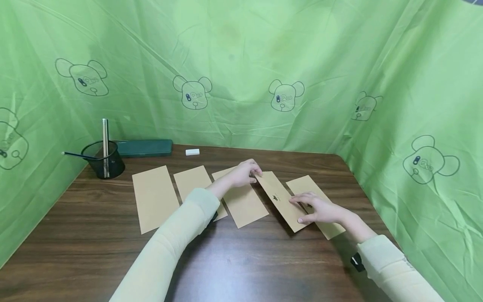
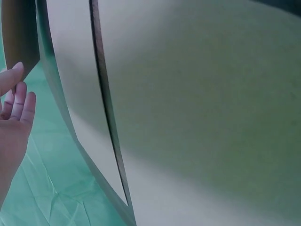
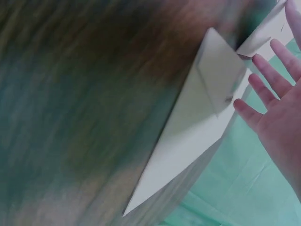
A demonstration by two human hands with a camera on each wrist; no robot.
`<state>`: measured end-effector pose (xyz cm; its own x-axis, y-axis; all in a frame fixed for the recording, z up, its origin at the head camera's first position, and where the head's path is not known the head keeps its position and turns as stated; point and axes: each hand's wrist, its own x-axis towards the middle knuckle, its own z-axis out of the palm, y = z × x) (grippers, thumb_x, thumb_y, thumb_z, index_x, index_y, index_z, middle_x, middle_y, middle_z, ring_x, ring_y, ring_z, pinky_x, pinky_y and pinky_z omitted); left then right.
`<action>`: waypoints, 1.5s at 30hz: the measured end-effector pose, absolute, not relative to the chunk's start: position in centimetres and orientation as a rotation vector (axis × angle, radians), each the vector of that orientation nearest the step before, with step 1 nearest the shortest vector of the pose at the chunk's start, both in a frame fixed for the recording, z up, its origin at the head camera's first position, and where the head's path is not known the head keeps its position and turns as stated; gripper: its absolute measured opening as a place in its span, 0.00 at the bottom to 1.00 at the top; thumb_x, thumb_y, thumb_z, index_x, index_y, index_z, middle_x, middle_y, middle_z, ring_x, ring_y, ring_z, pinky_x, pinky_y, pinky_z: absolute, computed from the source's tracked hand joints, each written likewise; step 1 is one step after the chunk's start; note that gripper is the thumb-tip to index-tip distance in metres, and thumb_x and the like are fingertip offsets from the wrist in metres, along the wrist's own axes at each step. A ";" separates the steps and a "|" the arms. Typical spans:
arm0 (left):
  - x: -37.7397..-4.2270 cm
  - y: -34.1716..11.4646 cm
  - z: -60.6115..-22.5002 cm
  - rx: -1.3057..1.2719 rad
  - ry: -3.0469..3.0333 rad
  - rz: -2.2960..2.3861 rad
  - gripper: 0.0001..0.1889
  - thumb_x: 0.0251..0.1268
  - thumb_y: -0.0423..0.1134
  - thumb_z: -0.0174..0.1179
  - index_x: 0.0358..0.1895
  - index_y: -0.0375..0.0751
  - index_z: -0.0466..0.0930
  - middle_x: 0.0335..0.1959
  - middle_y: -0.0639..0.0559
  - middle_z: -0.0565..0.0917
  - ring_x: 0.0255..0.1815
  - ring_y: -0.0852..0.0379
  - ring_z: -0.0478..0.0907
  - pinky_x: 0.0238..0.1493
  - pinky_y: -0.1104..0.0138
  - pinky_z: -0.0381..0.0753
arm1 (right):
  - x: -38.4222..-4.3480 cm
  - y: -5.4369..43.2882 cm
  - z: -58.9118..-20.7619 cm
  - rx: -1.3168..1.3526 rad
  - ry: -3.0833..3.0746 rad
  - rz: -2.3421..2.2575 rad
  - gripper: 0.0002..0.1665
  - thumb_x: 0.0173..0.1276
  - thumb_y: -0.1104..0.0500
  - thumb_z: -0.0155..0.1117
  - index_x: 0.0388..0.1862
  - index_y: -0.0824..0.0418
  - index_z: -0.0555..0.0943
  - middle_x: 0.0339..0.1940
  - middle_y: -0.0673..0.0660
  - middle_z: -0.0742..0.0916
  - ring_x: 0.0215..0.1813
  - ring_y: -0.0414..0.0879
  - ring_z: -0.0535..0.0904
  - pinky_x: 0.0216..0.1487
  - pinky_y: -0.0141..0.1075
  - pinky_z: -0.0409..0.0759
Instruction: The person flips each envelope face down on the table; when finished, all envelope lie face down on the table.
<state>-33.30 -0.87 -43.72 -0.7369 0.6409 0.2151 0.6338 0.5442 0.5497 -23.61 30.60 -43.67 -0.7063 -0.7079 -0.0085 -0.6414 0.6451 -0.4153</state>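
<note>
A flat kraft-paper rectangle with a small black print (image 1: pixel 274 196) is tilted, its near right side raised off the table. My left hand (image 1: pixel 244 173) pinches its far left corner between thumb and fingers; in the left wrist view that hand (image 2: pixel 14 108) grips the shaded brown corner. Over its right part, my right hand (image 1: pixel 318 208) lies with fingers spread and straight; in the right wrist view the hand (image 3: pixel 282 99) shows extended fingers. Partly under that hand lies another kraft rectangle (image 1: pixel 332 230). Whether these are envelopes or booklets cannot be told.
Three more kraft rectangles lie in a row to the left, the outermost (image 1: pixel 155 201) uncovered. Behind them stand a black mesh pen cup (image 1: pixel 113 165), a dark green case (image 1: pixel 145 148) and a white eraser (image 1: pixel 192 152). Green cloth (image 1: pixel 234 121) encloses the wooden table (image 1: pixel 241 260).
</note>
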 end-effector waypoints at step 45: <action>-33.5 0.1 -40.2 1.133 2.719 1.274 0.16 0.64 0.35 0.60 0.54 0.41 0.73 0.48 0.51 0.79 0.49 0.58 0.77 0.53 0.72 0.74 | -24.1 27.2 -37.6 -1.308 2.864 -0.716 0.32 0.54 0.75 0.63 0.60 0.61 0.75 0.58 0.54 0.80 0.58 0.49 0.76 0.53 0.43 0.76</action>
